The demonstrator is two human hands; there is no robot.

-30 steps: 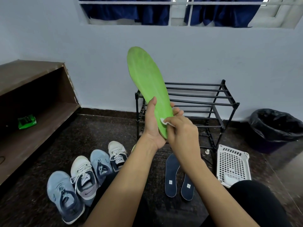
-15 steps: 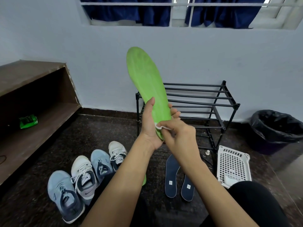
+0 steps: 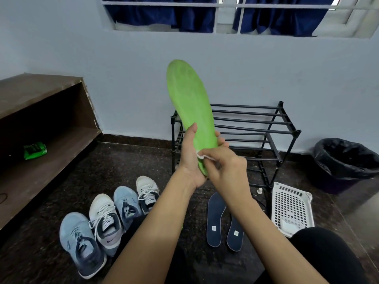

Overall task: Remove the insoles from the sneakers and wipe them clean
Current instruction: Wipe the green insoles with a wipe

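So, quick rundown of where this is at:

Insole: the green insole (image 3: 189, 103) is held upright in mid-air in front of the shoe rack (image 3: 266, 128), toe end up, heel down in the palm.

Left hand: the left hand (image 3: 189, 158) is wrapped around the heel end, thumb up one edge, fingertips peeking round the other — a firm closed grip.

Right hand: the right hand (image 3: 225, 167) is pinched shut on a small white wipe (image 3: 202, 157), pressed against the lower part of the insole.

What changed: over the last second the wipe slid from mid-heel across to the left edge — so the heel is getting scrubbed, but I'd guess the long upper stretch isn't done.

Progress: two dark insoles (image 3: 223, 220) already lie flat on the floor; four sneakers (image 3: 106, 218) are lined up to the left.

Room: plenty of open air above and left of the insole; the rack bars sit close behind, the white basket (image 3: 291, 206) and bin (image 3: 344, 160) well off right.
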